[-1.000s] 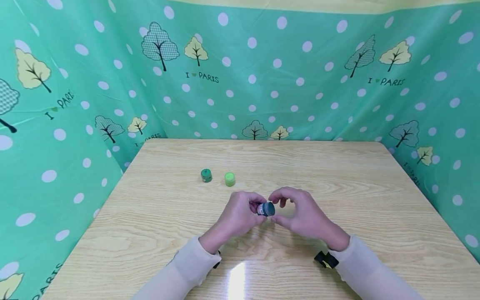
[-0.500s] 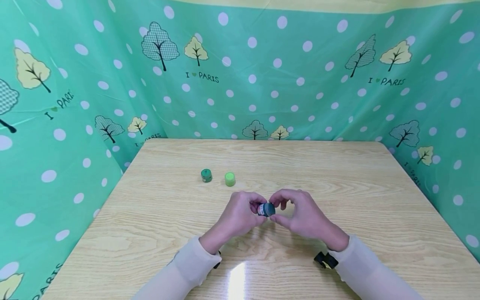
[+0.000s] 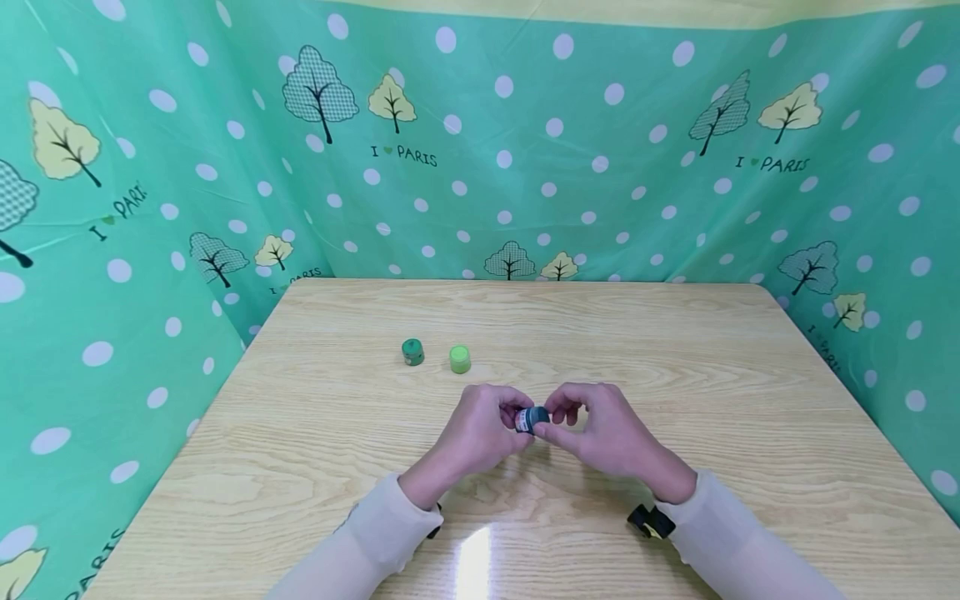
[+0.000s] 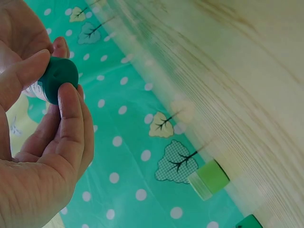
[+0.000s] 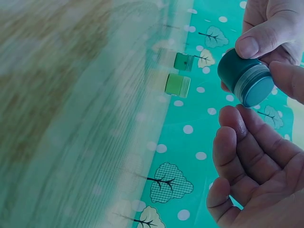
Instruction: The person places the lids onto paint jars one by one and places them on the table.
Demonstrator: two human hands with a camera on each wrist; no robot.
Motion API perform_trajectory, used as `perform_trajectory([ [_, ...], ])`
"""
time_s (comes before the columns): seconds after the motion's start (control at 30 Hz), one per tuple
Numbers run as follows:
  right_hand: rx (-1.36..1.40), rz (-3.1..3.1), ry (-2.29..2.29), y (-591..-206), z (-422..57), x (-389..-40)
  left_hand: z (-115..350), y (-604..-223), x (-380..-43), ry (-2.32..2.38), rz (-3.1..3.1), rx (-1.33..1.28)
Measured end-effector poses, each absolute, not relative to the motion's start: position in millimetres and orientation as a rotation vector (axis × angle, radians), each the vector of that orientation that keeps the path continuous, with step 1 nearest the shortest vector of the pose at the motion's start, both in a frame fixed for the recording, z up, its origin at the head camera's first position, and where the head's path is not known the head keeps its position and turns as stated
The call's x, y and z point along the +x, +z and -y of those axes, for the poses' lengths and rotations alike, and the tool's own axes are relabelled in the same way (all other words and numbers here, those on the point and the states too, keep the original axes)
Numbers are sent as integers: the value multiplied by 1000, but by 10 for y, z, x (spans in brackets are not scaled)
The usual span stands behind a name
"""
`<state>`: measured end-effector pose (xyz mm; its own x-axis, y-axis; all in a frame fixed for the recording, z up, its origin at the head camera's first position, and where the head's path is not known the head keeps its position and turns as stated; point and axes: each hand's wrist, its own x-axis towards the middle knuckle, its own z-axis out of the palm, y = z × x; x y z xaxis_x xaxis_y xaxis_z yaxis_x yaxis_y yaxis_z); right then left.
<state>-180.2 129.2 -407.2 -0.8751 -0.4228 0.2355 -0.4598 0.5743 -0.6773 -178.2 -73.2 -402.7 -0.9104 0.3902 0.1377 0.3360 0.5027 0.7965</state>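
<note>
Between both hands is a small dark teal jar (image 3: 532, 419) with a white label, tilted on its side above the table. My left hand (image 3: 480, 423) grips its left part with thumb and fingers. From the right, my right hand (image 3: 603, 429) has its thumb and fingertips at the other end. The right wrist view shows that end of the jar (image 5: 259, 88) with a ridged, translucent band; the right thumb lies against it and the fingertips sit at its lower edge. In the left wrist view the rounded teal end of the jar (image 4: 64, 76) lies between the left thumb and fingers.
Two more small jars stand on the wooden table (image 3: 337, 417) beyond the left hand: a dark green jar (image 3: 412, 352) and a light green jar (image 3: 460, 359) to its right. A green dotted curtain (image 3: 510, 167) hangs behind and at both sides.
The right thumb has moved left onto the jar's end, and the right fingers have curled in closer to it. The left hand and the two standing jars stay put.
</note>
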Motion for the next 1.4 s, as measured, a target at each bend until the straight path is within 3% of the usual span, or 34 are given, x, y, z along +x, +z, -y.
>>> perform_trajectory([
  [0.97,646,2744,1213,-4071,-1293,-1811,738,-4036,-1784,1386,-2672,677],
  [1.4,955,2607,1184,-4090,-1323,-1815,743,-4041,-1778,1394,-2686,684],
])
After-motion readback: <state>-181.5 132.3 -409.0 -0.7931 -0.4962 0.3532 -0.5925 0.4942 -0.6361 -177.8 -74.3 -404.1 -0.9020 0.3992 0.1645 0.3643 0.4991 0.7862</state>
